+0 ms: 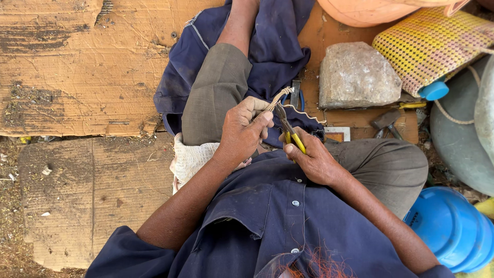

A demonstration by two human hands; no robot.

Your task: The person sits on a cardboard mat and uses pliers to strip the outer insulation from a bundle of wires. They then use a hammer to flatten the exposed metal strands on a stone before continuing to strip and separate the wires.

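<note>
Seen from the head camera, the person sits cross-legged on worn cardboard point(77, 67), both hands meeting over the lap. The left hand point(247, 128) is curled shut, its fingers and thumb pinching a short twisted cord point(278, 98) that sticks up and to the right from the fingertips. The right hand point(311, 159) is wrapped around the yellow handles of pliers point(288, 128), fingers pressed together on them; the dark nose of the pliers points up toward the cord and meets it just beside the left thumb. Whether the nose actually bites the cord is too small to tell. A thin wavy strand point(306, 114) trails off to the right from there, over a dark blue cloth point(278, 46) spread under the legs. A pale woven cloth point(190, 157) lies beside the left knee. Right of the cloth sits a grey stone point(357, 74), with a hammer point(386, 121) just below it. Further right lie a yellow woven bag point(432, 44), a blue cap point(435, 91) and, near the right elbow, a blue tub point(453, 226).
</note>
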